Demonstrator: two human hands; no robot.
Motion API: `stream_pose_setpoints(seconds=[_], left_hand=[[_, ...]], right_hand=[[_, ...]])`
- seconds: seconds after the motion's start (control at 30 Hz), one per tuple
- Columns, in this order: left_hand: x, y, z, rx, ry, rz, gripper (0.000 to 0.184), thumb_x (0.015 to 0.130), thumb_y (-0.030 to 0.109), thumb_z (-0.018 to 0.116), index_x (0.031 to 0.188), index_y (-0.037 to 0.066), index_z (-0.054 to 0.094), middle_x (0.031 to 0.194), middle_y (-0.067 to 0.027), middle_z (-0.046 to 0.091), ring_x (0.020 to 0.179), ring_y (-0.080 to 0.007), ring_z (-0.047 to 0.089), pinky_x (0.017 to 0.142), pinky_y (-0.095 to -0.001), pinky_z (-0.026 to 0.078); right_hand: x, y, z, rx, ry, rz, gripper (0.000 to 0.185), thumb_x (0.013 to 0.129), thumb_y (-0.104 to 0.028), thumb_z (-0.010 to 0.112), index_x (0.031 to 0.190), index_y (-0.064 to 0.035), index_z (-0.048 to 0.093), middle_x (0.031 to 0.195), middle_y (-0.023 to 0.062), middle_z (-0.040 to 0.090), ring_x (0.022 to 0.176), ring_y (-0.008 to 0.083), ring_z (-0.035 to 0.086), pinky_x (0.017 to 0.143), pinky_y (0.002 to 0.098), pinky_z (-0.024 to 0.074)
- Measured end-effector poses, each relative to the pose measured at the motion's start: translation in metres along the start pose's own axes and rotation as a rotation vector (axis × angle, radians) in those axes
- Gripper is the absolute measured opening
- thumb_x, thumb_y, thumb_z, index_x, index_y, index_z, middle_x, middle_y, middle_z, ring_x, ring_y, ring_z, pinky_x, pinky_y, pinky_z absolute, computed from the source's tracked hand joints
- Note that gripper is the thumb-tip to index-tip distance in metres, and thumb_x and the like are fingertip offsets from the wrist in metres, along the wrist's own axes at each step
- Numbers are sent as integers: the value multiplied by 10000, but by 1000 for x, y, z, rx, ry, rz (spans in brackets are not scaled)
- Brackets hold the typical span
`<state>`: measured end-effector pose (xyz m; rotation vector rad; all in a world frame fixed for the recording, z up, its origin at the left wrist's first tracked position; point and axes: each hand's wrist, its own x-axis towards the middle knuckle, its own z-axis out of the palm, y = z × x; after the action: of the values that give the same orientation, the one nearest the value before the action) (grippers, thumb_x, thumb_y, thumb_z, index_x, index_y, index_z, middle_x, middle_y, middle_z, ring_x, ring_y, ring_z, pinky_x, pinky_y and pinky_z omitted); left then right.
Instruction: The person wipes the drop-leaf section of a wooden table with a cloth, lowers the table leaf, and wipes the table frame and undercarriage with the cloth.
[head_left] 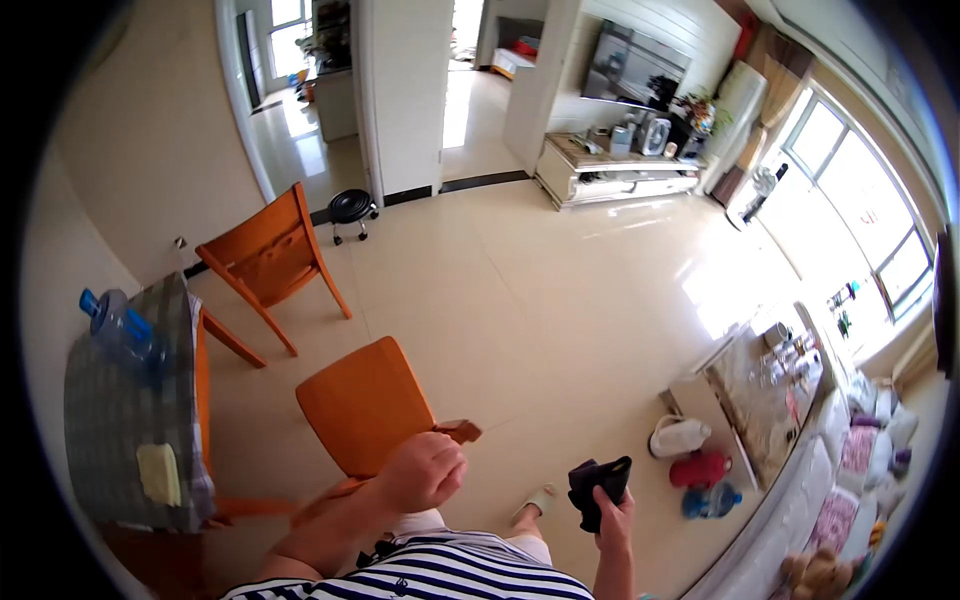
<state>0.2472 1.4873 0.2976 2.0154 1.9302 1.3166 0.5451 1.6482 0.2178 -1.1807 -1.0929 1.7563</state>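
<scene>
Now the right hand [614, 512] grasps a black item [588, 485] above the floor [540, 310]
It lies right of the clenched left hand [425, 474], in which nothing shows; its long axis is unclear

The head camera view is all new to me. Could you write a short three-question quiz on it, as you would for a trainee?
1. Which of the person's hands holds the black item?
2. True or false: the round stool by the doorway has a backrest.
3. Besides the water jug, what lies on the checked cloth on the left of the picture? A) a teddy bear, B) a pale yellow item, C) a television.

Key:
1. The right hand.
2. False; it shows only a seat on legs.
3. B.
</scene>
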Motion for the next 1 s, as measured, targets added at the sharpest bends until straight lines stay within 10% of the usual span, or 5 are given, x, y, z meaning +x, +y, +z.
stream_pose_setpoints(seconds=[0.4,1.0], left_hand=[[146,-6,104,284,105,-448,59,848,104,631,874,51,627,801,-108,621,757,-294,612,684,-399,501],[340,-279,38,369,121,-516,106,842,119,664,933,70,640,931,-72,644,914,-273,614,912,-410,476]], right_hand=[[292,-112,31,-413,-684,61,346,891,-124,696,1198,-4,590,994,30,638,909,118,577,835,284,483],[573,-158,291,-336,-651,133,217,928,-146,647,1090,-8,606,931,28,653,815,103,593,726,263,496]])
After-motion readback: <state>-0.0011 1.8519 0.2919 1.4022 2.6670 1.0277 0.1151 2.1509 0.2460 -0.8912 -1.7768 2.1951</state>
